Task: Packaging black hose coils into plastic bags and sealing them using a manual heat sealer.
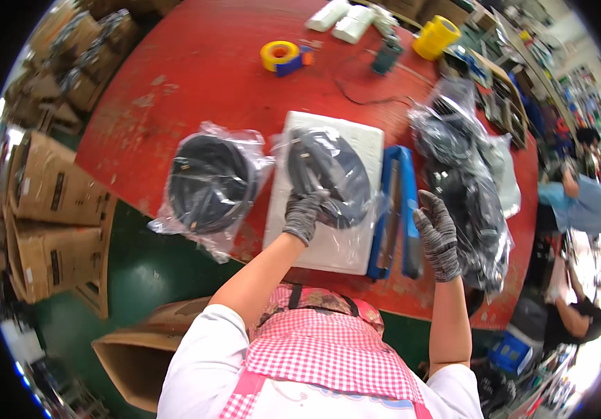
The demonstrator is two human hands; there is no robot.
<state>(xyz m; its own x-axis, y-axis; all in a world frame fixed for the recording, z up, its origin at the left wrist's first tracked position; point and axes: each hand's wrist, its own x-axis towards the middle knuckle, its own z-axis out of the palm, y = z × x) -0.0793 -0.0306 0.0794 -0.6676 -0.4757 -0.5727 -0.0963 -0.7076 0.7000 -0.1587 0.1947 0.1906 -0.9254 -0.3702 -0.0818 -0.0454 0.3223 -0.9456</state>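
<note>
On a white foam board (pixel 283 241) lies a coil of black cable or hose (pixel 346 171) in a clear plastic bag. My left hand (pixel 305 215), in a grey knit glove, is closed on the bag's near left part. My right hand (pixel 440 239), gloved the same way, is held open with nothing in it, just right of a long blue heat sealer (pixel 409 209). That sealer stands along the board's right edge, its arm and base side by side. Left of the board sits a second bagged black coil (pixel 211 183).
Several bagged black coils (pixel 464 181) are heaped on the right of the red table (pixel 202 70). Yellow and blue tape rolls (pixel 279 57), white packs (pixel 353 24) and a green-grey device with a cord (pixel 386 56) lie farther back. Cardboard boxes (pixel 63 188) stand left; people (pixel 583 202) are at right.
</note>
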